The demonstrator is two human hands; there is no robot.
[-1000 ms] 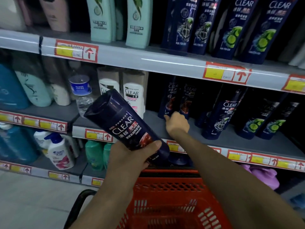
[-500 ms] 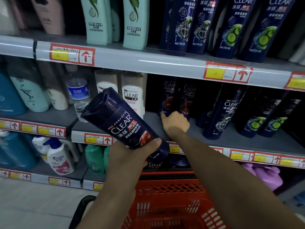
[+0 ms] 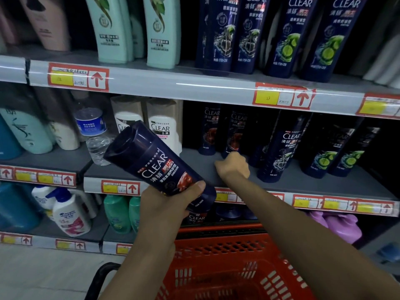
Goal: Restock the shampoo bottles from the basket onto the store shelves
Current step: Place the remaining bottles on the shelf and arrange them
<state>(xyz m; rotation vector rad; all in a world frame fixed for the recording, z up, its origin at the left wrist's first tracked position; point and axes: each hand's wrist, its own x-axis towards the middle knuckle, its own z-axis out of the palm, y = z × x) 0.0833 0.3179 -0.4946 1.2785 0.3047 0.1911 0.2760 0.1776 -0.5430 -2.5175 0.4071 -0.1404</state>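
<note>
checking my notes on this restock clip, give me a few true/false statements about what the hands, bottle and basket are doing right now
1. The left hand holds a dark Clear bottle. True.
2. That bottle stands upright on the shelf. False: it is tilted in the air, cap end up and to the left.
3. The right hand is at the middle shelf, by the dark bottles at the back. True.
4. The basket is blue. False: it is red.
5. The right hand is inside the basket. False: it reaches over the basket to the shelf.
</note>
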